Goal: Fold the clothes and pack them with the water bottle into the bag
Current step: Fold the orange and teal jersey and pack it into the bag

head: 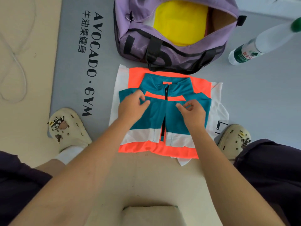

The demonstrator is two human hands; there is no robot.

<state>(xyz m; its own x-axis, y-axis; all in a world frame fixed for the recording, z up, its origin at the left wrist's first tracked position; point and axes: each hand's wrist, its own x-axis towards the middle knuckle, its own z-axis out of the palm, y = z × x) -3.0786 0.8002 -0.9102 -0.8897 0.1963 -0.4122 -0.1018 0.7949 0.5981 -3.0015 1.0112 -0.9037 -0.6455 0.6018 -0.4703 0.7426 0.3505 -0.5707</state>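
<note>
A teal, orange and white zip jacket [162, 118] lies folded on the floor mat, on top of a white garment [219, 115]. My left hand [132, 106] hovers over the jacket's left shoulder with loosely curled fingers. My right hand [192, 111] is over the right chest, its fingers also loosely curled; whether either hand pinches fabric is unclear. Beyond the jacket stands an open purple bag [138, 38] with a folded yellow garment [179, 22] inside. A clear water bottle [260, 44] with a green cap and label lies to the right of the bag.
The grey gym mat [73, 46] carries black lettering on its left side. My two feet in cream clogs, left [68, 129] and right [234, 139], flank the jacket. A white cord [16, 62] loops on the beige floor at far left. A pale box [151, 216] sits near the bottom edge.
</note>
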